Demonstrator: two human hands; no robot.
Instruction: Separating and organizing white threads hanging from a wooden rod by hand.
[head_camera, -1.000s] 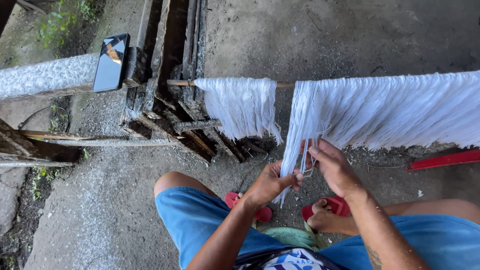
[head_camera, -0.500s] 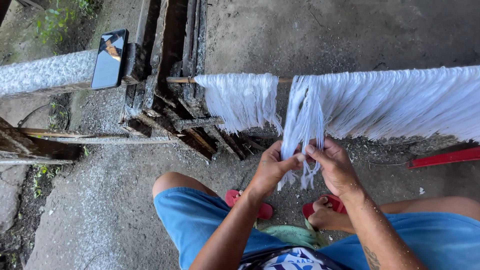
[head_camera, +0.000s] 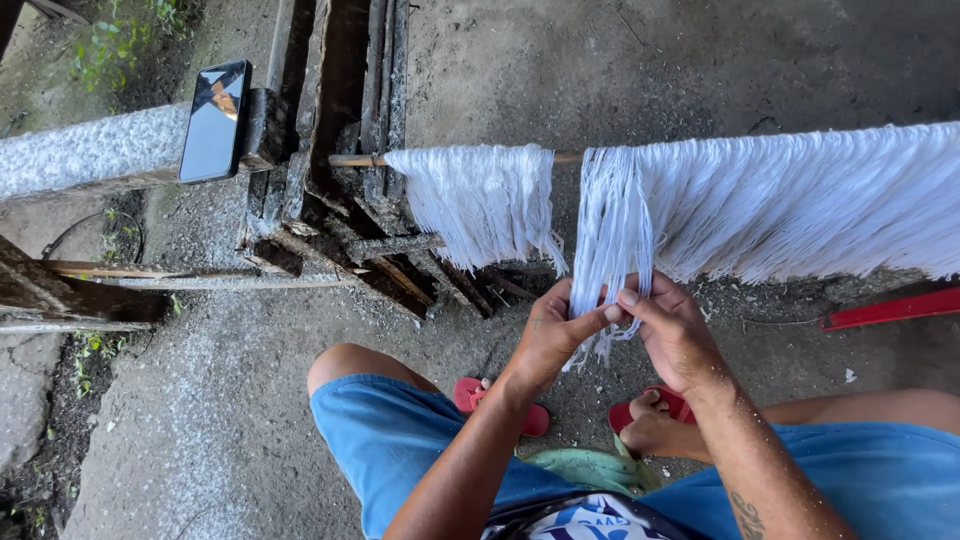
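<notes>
We hold a bundle of white strands (head_camera: 612, 240) that hangs from a thin wooden rod (head_camera: 352, 160), pulled a little apart from the rest of the fringe. Our left hand (head_camera: 552, 338) pinches the lower end of the bundle between thumb and fingers, and our right hand (head_camera: 672, 335) closes on the same strands just beside it, thumb pressed against the left fingertips. Left of the bundle on the rod hangs a shorter white tuft (head_camera: 485, 200); right of it a long white curtain of strands (head_camera: 800, 205) runs along the rod. Below the bundle our feet rest in red sandals (head_camera: 500, 400). Far left of the rod a dark phone (head_camera: 213, 120) leans on a stone slab (head_camera: 90, 155).
</notes>
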